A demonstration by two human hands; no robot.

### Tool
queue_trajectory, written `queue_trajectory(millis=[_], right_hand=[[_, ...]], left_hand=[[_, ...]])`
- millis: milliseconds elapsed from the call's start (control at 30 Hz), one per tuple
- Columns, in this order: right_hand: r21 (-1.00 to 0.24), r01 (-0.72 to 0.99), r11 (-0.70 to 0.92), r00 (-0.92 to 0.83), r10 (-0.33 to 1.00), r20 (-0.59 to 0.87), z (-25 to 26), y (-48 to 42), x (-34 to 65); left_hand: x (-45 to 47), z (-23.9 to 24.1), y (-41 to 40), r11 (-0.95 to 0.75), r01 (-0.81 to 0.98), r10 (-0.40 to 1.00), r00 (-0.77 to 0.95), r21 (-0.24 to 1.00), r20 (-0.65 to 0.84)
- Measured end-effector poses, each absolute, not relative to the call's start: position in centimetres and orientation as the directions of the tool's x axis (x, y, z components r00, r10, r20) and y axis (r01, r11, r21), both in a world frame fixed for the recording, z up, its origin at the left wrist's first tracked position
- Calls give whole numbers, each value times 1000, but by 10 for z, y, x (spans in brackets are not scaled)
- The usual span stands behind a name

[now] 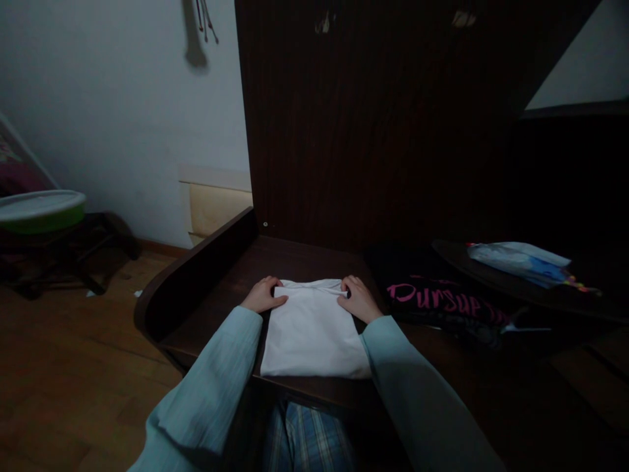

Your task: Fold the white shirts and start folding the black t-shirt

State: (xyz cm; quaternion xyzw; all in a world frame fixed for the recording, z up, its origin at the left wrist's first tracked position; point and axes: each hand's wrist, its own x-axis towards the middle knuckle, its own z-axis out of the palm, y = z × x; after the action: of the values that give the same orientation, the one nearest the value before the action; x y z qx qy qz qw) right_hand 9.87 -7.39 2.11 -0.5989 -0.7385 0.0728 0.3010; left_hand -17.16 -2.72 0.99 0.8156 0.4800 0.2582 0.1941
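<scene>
A folded white cloth garment (314,334) lies on the dark wooden bench top (221,295) right in front of me; its exact kind does not show. At its far left corner my left hand (264,295) pinches the edge between thumb and fingers. My right hand (360,300) grips the far right corner the same way. Between the hands the far edge is slightly raised, with a narrow fold along it. The near edge lies flat close to the front of the bench.
Right of the garment lies black fabric with pink lettering (432,298). Beyond it, a plastic packet (523,259) rests on a dark rounded surface. A raised wooden side (196,269) bounds the bench at left. A green basin with a pale top (44,213) stands on a low stool.
</scene>
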Motion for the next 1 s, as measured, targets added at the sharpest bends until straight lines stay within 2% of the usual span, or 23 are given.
queue_trajectory(millis=[133, 267, 367, 467, 600, 733, 867, 1000], right_hand=[[-749, 627, 215, 6, 960, 281, 17, -71, 95], [-888, 446, 114, -35, 993, 110, 13, -69, 96], [-879, 472, 65, -107, 994, 16, 15, -71, 99], [-840, 536, 82, -76, 996, 49, 18, -74, 99], [-918, 381, 107, -33, 994, 102, 14, -73, 96], [-938, 342, 48, 35, 997, 64, 4, -68, 93], [-925, 371, 86, 50, 992, 113, -1, -68, 93], [-937, 333, 106, 67, 989, 135, -5, -67, 95]], left_hand=[[-173, 12, -30, -350, 669, 928, 343, 655, 146], [-172, 10, -29, -305, 655, 940, 325, 692, 107], [-172, 11, -28, -324, 613, 930, 345, 720, 124], [-172, 14, -29, -380, 519, 908, 367, 766, 202], [-168, 17, -31, -378, 343, 888, 396, 860, 232], [-165, 11, -28, -291, 351, 917, 367, 890, 155], [-163, 7, -27, -315, 372, 929, 311, 873, 203], [-160, 4, -28, -286, 263, 937, 281, 922, 210]])
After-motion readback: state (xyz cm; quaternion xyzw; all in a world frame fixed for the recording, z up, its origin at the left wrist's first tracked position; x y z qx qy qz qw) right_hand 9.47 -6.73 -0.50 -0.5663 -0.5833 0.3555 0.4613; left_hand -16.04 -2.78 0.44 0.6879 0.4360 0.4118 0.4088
